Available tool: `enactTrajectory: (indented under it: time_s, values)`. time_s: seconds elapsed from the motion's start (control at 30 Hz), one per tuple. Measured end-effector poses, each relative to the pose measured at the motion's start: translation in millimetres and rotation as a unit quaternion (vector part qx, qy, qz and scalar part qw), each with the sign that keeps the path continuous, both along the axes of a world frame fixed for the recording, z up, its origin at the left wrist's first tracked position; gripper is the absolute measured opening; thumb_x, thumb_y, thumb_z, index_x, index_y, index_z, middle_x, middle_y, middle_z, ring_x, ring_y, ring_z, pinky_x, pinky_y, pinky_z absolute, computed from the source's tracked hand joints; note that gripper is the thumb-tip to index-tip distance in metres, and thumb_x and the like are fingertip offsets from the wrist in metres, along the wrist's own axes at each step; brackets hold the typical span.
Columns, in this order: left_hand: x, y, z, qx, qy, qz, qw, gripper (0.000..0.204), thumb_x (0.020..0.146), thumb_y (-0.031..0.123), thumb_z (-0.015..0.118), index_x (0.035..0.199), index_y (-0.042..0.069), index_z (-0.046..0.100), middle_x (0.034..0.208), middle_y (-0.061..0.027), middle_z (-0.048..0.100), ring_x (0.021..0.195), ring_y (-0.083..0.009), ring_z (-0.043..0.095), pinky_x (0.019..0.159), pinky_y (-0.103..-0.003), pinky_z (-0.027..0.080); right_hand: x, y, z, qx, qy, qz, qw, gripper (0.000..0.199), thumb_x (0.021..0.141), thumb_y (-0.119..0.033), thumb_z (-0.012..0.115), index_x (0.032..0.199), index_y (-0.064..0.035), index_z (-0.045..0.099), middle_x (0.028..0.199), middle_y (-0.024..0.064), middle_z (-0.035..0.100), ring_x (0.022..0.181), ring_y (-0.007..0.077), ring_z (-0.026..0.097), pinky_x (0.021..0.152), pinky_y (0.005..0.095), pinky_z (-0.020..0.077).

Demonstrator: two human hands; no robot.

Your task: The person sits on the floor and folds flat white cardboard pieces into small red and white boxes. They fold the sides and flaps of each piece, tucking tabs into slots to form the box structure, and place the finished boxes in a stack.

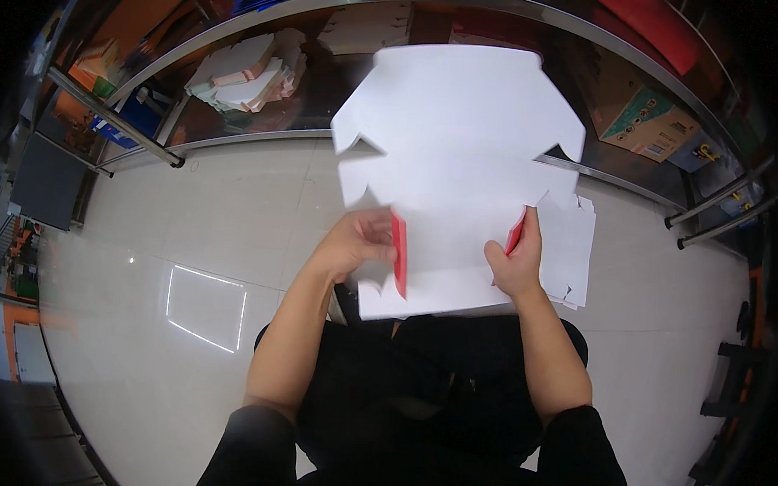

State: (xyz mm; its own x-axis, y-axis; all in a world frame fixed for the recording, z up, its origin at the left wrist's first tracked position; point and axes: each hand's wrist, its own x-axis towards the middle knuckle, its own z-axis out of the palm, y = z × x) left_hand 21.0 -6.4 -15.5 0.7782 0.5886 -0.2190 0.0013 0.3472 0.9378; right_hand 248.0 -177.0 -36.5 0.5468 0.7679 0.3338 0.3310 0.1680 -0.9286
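Note:
A die-cut cardboard box blank [461, 134], white on the face toward me, is held above my lap. Its two side flaps are folded up and show red on their outer faces. My left hand [355, 244] grips the left flap, thumb and fingers closed on it. On the other side my right hand [517, 254] pinches the right flap, its thumb on the inner face. The blank's wide notched panel stretches away from me toward the shelf. More white blanks [582, 250] show behind its right edge; what they rest on is hidden.
Ahead stands a metal table with a lower shelf [325, 121]. Stacked flat cardboard pieces [249, 71] lie there at the left, and a brown carton [646, 119] stands at the right. Glossy pale floor tiles [192, 228] surround me. Table legs [119, 118] rise at the left.

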Motion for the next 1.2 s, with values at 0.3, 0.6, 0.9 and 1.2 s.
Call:
enactTrajectory:
  time_s: [0.3,0.6,0.9,1.2]
  values:
    - [10,-19,12,0.043,0.134,0.044,0.989,0.037,0.066,0.006,0.092,0.097,-0.004,0.075,0.09,-0.0157,0.075,0.085,-0.0211,0.07,0.088,-0.035,0.053,1,-1,1,-0.006,0.01,0.048,0.999,0.062,0.071,-0.004,0.061,0.131,0.0031,0.046,0.115,0.0172,0.06,0.107,0.0277,0.059,0.098,0.0372,0.0454]
    - [1,-5,5,0.04,0.017,-0.003,0.999,0.026,0.088,0.014,0.077,0.105,-0.006,0.074,0.099,-0.0139,0.075,0.092,-0.0204,0.069,0.09,-0.034,0.052,11,-1,-3,-0.031,0.13,0.045,0.99,0.057,0.072,-0.002,0.058,0.128,0.004,0.048,0.111,0.0123,0.059,0.104,0.0212,0.057,0.094,0.0339,0.046]
    - [3,-1,10,0.13,0.071,0.013,0.989,0.03,0.097,0.022,0.07,0.107,-0.006,0.072,0.095,-0.0106,0.074,0.083,-0.0155,0.065,0.082,-0.032,0.052,-2,2,1,-0.013,0.131,0.064,0.989,0.062,0.073,-0.002,0.058,0.133,0.0043,0.044,0.116,0.0117,0.058,0.111,0.0206,0.055,0.098,0.0344,0.0446]
    - [13,-6,0,0.176,0.159,0.019,0.971,0.037,0.1,0.025,0.065,0.118,-0.008,0.065,0.104,-0.0135,0.072,0.097,-0.0169,0.067,0.087,-0.031,0.051,-14,7,-3,-0.041,0.088,0.035,0.995,0.058,0.073,-0.003,0.06,0.128,0.0025,0.046,0.111,0.0154,0.059,0.103,0.0263,0.059,0.093,0.038,0.0476]
